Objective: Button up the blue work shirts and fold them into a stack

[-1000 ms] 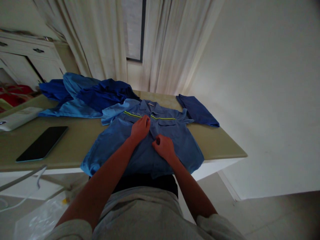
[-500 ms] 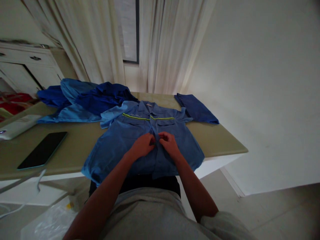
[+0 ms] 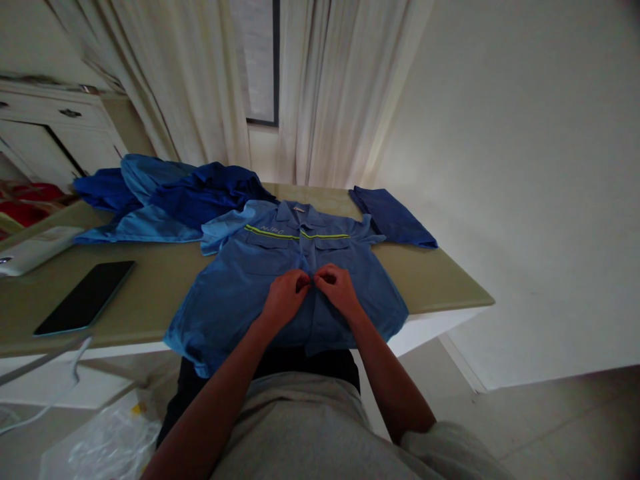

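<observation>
A blue work shirt with a yellow-green chest stripe lies face up on the beige table, collar away from me, its hem hanging over the near edge. My left hand and my right hand meet at the shirt's front placket, midway down. Both have their fingers curled and pinched on the placket fabric, fingertips almost touching each other.
A heap of darker blue garments lies at the table's back left, and a folded dark blue piece at the back right. A black phone and a white device sit at the left. Curtains hang behind; a wall stands to the right.
My left hand came down from the chest stripe to the placket and met my right hand. Since half a second ago the two hands have barely shifted.
</observation>
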{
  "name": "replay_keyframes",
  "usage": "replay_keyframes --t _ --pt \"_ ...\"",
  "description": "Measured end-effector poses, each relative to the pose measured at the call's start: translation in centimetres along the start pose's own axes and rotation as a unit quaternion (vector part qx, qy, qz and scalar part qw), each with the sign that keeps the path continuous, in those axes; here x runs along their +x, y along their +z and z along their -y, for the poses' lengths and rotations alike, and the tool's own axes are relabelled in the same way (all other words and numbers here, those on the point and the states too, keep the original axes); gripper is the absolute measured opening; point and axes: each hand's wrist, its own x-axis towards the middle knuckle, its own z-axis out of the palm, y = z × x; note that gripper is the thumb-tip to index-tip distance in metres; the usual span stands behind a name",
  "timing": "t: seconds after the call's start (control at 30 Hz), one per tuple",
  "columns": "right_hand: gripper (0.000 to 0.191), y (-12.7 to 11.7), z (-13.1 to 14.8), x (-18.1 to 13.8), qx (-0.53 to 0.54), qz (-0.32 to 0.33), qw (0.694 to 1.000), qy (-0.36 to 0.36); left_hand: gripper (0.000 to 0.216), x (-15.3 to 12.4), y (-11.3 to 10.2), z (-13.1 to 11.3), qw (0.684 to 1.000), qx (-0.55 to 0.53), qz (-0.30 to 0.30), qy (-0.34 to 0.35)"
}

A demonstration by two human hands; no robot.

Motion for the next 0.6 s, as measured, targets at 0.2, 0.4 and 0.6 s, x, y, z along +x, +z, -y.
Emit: replay_keyframes --t 0.2,0.4,0.6 --pt "0.012 -0.1 1.3 -0.5 -0.006 -0.012 0.999 -0.034 0.006 -0.1 0.2 0.3 0.998 0.059 -0.011 0.033" --pt "0.007 0.5 2.2 -1.8 -0.086 -0.022 0.996 -0.029 0.011 0.2 0.4 0.6 0.998 0.047 0.001 0.040" --pt "0.005 0.6 1.8 -2.4 -0.142 -0.043 0.989 -0.010 0.013 -0.1 0.3 0.8 0.998 0.009 0.003 0.063"
